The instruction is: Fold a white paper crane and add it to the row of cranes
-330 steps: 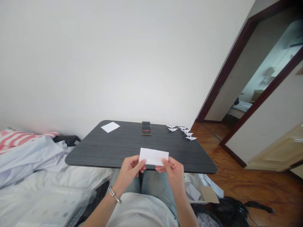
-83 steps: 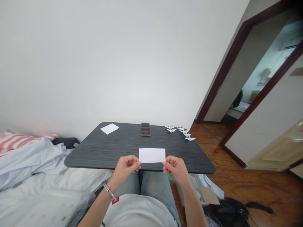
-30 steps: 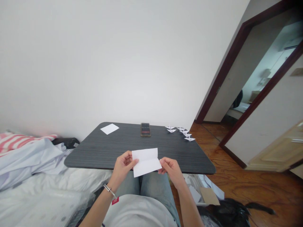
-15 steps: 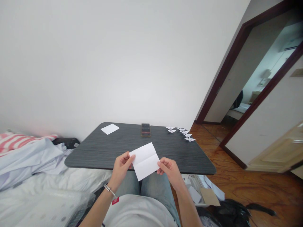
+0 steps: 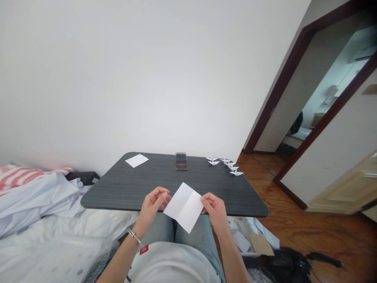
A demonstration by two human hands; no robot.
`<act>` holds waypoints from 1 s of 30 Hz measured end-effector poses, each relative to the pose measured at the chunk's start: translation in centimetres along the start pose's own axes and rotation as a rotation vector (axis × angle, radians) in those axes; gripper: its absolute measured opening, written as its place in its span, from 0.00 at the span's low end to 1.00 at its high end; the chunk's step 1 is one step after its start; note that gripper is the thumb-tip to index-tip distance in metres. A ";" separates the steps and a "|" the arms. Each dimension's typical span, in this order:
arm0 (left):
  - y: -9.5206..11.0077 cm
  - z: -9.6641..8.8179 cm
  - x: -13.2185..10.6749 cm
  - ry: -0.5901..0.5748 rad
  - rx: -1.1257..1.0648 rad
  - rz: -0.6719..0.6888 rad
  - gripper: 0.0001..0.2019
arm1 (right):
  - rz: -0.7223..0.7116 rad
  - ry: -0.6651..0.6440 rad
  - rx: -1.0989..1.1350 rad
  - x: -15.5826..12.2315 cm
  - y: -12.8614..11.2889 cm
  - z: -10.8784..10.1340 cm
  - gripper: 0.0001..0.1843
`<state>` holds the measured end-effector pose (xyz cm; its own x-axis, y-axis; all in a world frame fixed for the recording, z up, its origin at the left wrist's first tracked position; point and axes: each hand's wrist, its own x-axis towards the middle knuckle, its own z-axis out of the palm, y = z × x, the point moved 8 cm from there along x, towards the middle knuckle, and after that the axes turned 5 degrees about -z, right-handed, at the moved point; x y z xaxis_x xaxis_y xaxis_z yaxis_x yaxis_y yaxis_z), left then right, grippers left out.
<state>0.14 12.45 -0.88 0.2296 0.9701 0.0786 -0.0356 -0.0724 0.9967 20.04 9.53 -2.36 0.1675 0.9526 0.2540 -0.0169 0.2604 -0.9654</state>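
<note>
A square sheet of white paper with one crease across its middle is held in the air over the table's near edge. My right hand pinches its right corner between thumb and fingers. Beside the paper's left side is my left hand, its fingers apart and nothing gripped; whether a fingertip brushes the sheet I cannot tell. Several folded white paper cranes stand at the back right of the dark table. At the back left lies a stack or sheet of white paper.
A phone rests at the table's back middle, near the white wall. Left of the table are a bed with crumpled clothes and bubble wrap. A box of papers and a black bag sit on the floor at right.
The sheet has turned, so its crease now runs more steeply. My left hand has let go of the edge, while my right hand keeps its pinch.
</note>
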 end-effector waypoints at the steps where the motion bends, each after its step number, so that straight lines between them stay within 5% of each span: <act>1: -0.1 0.0 0.0 -0.006 -0.010 -0.013 0.12 | -0.002 -0.014 -0.011 -0.1 0.0 0.2 0.15; 11: -0.7 2.6 -0.6 -0.294 -0.032 -0.072 0.12 | -0.042 -0.095 -0.079 -0.4 -0.2 2.4 0.15; 23: -2.4 0.5 0.1 -0.047 -0.034 -0.127 0.13 | -0.109 0.014 -0.017 -0.2 -0.8 0.6 0.12; 30: -2.4 -0.2 0.3 0.048 -0.012 -0.132 0.14 | -0.326 -0.273 -0.280 -1.9 -3.9 3.2 0.18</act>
<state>0.12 12.93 -3.23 0.1860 0.9810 -0.0546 -0.0194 0.0592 0.9981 16.61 7.25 1.10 -0.1439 0.8449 0.5152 0.2642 0.5345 -0.8028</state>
